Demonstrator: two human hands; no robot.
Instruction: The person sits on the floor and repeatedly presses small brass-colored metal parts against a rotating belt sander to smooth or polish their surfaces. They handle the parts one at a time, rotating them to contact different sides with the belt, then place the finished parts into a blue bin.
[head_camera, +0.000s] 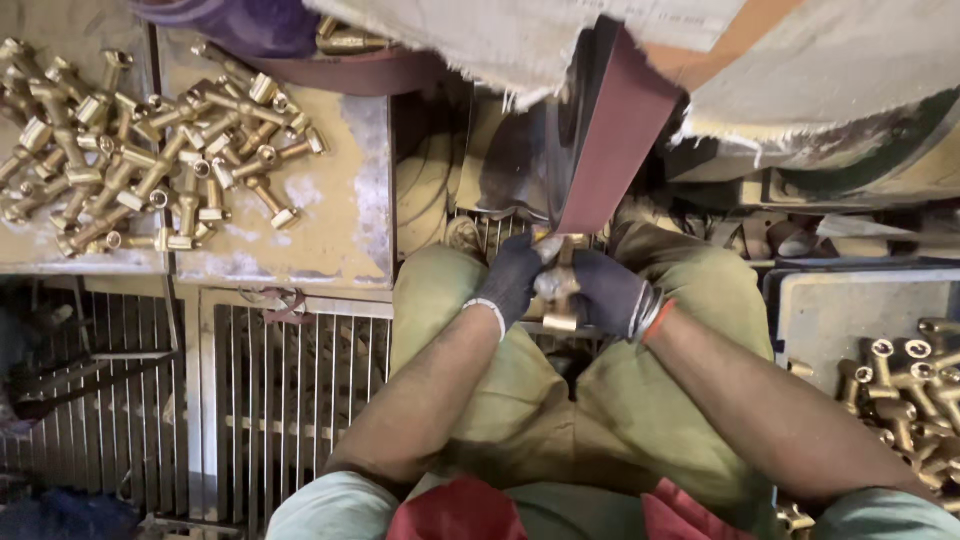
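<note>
- The left hand (512, 275) and right hand (612, 292), both in dark gloves, are closed around 1 brass fitting (558, 285) held between them above the knees.
- Just beyond the grip, the fitting's top end meets a reddish-brown sanding belt (612, 140).
- Right of the grip, a tray (830, 320) holds more fittings.
- Far left of the grip, a heap of brass fittings (150, 150) lies on a dusty table (340, 220).

1. A pile of T-shaped fittings (150, 150) lies on the tabletop (340, 230) at far left.
2. A sanding belt (615, 130) runs down the centre, just beyond the knees.
3. Both hands, left hand (512, 278) and right hand (612, 295), meet below the belt, a fitting (558, 285) between them.
4. More fittings (905, 385) sit in a tray (820, 315) at right.
5. A floor grate (290, 400) lies lower left.
</note>
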